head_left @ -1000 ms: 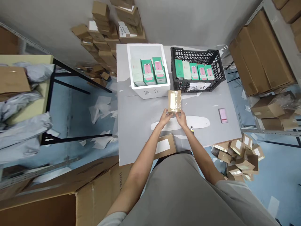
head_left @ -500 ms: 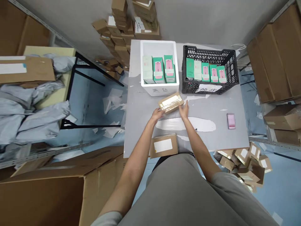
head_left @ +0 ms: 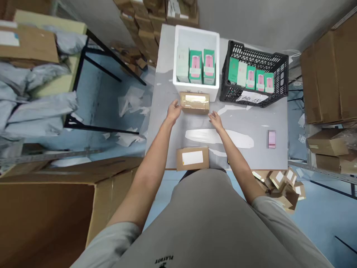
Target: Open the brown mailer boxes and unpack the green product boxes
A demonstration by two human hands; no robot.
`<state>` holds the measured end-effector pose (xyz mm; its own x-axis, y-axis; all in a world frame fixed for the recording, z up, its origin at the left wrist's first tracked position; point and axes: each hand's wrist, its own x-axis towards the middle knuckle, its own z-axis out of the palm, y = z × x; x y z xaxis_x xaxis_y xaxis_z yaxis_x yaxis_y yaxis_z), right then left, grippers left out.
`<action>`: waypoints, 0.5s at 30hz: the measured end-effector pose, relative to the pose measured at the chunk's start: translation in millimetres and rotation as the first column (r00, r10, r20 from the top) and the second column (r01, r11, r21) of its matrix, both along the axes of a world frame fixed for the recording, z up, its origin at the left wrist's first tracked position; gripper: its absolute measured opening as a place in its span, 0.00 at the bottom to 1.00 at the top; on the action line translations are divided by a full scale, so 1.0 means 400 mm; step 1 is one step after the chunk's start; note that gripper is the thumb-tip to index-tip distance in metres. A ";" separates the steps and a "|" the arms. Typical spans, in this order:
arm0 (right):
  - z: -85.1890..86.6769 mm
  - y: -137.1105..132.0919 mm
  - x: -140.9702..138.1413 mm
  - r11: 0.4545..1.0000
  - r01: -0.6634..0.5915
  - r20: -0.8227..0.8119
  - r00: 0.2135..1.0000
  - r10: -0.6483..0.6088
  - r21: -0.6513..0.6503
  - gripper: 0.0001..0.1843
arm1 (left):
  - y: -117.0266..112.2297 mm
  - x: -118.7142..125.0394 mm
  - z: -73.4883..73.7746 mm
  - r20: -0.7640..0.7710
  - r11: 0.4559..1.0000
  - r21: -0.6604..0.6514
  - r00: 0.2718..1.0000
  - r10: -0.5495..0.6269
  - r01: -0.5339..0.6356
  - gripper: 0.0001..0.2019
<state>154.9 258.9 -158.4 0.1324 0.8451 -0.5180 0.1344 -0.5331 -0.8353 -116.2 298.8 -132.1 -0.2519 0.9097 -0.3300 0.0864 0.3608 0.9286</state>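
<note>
A small taped cardboard box [head_left: 194,107] with a white label rests on the table against the front of a white foam box [head_left: 178,83]. My left hand [head_left: 174,111] is at its left end, fingers parted and close to the cardboard; whether they touch it I cannot tell. Just off its lower right corner is my right hand [head_left: 215,120], open with nothing in it. Inside the foam box stand several green and pale product boxes [head_left: 195,66]. A second labelled cardboard box [head_left: 192,158] lies at the table's near edge, between my forearms.
A black plastic crate [head_left: 254,74] with more green boxes stands at the back right of the grey table [head_left: 167,137]. A phone-like pink item [head_left: 271,139] lies at right. A large open carton [head_left: 117,197] is at lower left; empty cartons [head_left: 279,182] litter the floor.
The small cardboard box has moved back and left, from tilted between both hands to straight against the foam box. Both hands have let go and spread apart. The camera view has shifted.
</note>
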 end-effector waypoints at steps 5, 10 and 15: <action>-0.005 -0.227 0.114 0.986 -0.079 0.146 0.984 0.101 -0.149 0.28 | -0.254 -0.095 -0.047 0.032 0.986 -0.164 0.999 0.043 -0.037 0.30; 0.003 -0.526 0.155 0.879 -0.137 0.047 0.983 0.177 -0.458 0.22 | -0.605 -0.097 -0.107 0.071 0.850 -0.526 0.994 0.085 -0.035 0.22; 0.005 -0.683 0.108 0.844 -0.143 -0.053 0.989 0.136 -0.517 0.27 | -0.810 -0.055 -0.131 0.239 0.807 -0.587 0.966 0.100 0.062 0.27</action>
<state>198.0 -14.5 -156.4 0.0229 0.4622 -0.8865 0.2304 -0.8653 -0.4452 -138.3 -25.1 -184.5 -0.1038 0.5170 -0.8497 -0.1276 0.8403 0.5269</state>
